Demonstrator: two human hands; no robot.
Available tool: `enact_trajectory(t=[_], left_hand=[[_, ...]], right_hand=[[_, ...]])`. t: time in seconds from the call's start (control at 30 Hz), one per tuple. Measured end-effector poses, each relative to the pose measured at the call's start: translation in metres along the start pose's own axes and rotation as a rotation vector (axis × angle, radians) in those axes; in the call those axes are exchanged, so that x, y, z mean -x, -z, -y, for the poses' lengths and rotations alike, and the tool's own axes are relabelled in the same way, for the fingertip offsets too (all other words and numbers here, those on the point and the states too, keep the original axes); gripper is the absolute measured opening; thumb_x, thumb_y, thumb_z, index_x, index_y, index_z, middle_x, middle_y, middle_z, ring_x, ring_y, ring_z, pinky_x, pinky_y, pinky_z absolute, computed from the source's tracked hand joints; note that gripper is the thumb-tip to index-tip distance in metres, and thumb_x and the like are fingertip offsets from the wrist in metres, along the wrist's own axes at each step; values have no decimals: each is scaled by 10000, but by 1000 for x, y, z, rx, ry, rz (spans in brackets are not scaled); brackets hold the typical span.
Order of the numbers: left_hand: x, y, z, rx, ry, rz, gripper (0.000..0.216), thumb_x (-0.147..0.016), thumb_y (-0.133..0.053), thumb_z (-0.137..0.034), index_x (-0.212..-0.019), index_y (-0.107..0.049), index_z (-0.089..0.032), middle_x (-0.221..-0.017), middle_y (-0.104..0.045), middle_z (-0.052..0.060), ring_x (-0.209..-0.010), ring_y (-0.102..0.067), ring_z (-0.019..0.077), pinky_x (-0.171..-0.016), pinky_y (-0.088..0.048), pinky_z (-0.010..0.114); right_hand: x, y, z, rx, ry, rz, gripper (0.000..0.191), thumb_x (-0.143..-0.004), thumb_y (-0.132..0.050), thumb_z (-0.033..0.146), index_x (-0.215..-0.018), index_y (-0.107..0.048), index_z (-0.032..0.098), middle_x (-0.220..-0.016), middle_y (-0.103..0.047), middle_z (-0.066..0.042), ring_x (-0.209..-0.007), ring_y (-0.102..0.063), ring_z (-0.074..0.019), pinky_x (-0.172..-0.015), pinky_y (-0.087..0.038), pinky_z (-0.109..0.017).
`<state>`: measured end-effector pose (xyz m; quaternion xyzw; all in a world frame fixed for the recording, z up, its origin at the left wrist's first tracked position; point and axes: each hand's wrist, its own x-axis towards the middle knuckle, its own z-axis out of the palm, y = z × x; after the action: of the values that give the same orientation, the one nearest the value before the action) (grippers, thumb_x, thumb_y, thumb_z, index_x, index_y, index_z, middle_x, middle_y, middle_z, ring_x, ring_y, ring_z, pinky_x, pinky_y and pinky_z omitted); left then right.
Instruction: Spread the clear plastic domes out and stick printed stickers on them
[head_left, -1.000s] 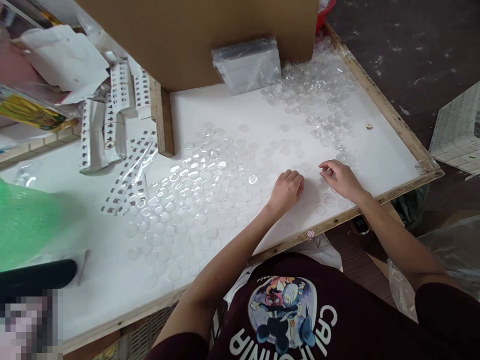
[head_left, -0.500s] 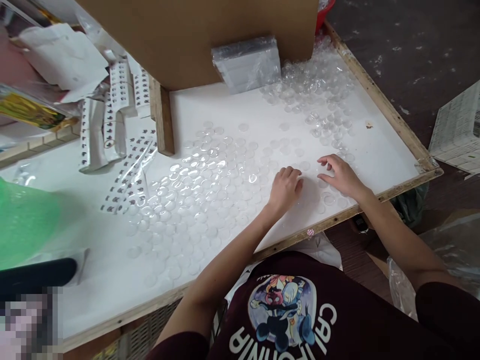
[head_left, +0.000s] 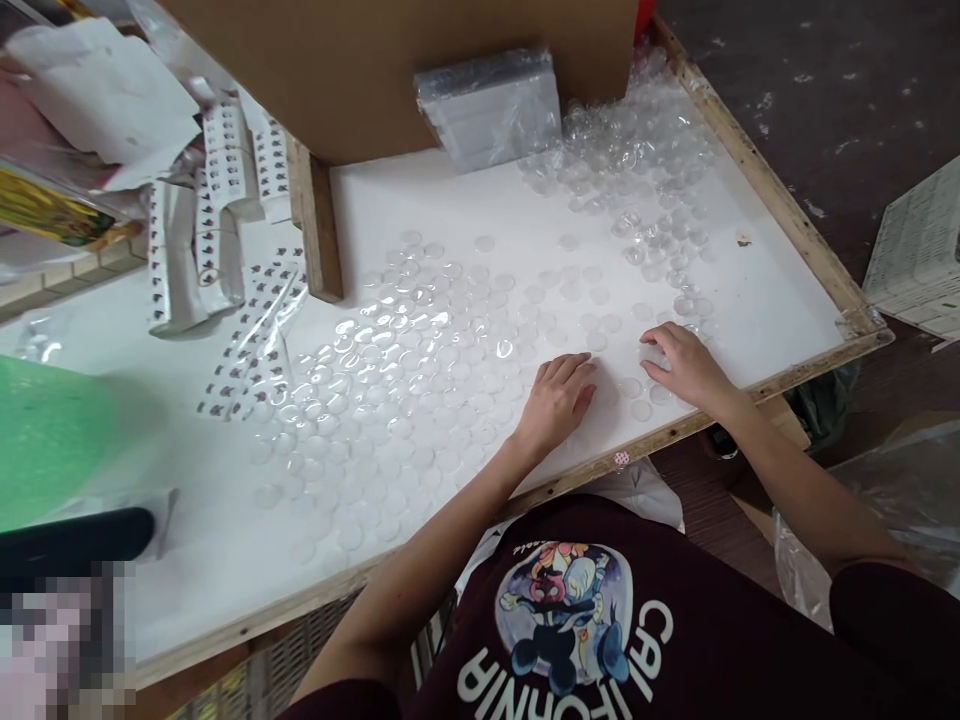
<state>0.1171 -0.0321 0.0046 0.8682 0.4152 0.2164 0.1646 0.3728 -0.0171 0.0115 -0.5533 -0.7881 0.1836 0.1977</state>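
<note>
Many clear round discs (head_left: 405,355) lie spread in a broad patch over the white tabletop (head_left: 772,330). My left hand (head_left: 556,400) rests palm down at the right edge of this patch, fingers stretched out and nothing visible in it. A little to the right, my right hand (head_left: 688,372) hovers low or touches the table, thumb and fingers curved apart. Several loose discs (head_left: 641,390) lie between and just below the hands. What is under each palm is hidden.
A thicker heap of clear discs (head_left: 630,150) fills the back right, beside a plastic-wrapped pack (head_left: 495,110) against a cardboard panel (head_left: 360,70). Printed sticker strips (head_left: 255,330) and a wooden block (head_left: 322,240) are at left, a green bag (head_left: 52,440) farther left. A wooden rim (head_left: 787,210) edges the table.
My left hand has moved slightly left and toward me, its fingers flatter. The right hand has shifted slightly down and right. Discs between the hands show in a changed arrangement.
</note>
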Motion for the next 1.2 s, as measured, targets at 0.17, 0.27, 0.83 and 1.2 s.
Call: enact_trajectory(t=[0.17, 0.27, 0.83, 1.2], left_hand=[[9, -3, -15, 0, -184, 83, 260, -1014, -511, -166, -1247, -627, -158, -1358, -660, 137, -1261, -597, 292, -989, -502, 463], [11, -2, -13, -15, -205, 75, 259, -1019, -486, -134, -1225, -642, -152, -1303, -694, 130, -1246, -618, 284, -965, -520, 446], [74, 40, 16, 124, 150, -172, 197, -1010, -545, -215, -1148, -683, -184, -1172, -747, 101, -1099, -711, 228, -935, -603, 415], [52, 16, -19, 189, -107, 32, 213, -991, -554, -166, -1182, -650, -177, -1192, -707, 123, -1135, -655, 255, -942, -572, 466]], right_hand=[[-17, -2, 16, 4, 41, -13, 259, -904, -604, 207, -1162, -578, 220, -1113, -671, -112, -1032, -631, -305, -926, -477, -464], [-19, 1, 21, 8, 61, 11, 229, -912, -616, 222, -1139, -592, 219, -1146, -667, -113, -1062, -627, -306, -939, -470, -466], [37, 5, 28, -195, -43, 288, 164, -903, -621, 218, -1065, -636, 201, -1082, -627, -87, -869, -644, -218, -782, -547, -369], [39, 5, 41, -133, 3, 328, 285, -847, -734, 250, -1101, -609, 214, -1087, -640, -86, -971, -647, -260, -812, -541, -385]])
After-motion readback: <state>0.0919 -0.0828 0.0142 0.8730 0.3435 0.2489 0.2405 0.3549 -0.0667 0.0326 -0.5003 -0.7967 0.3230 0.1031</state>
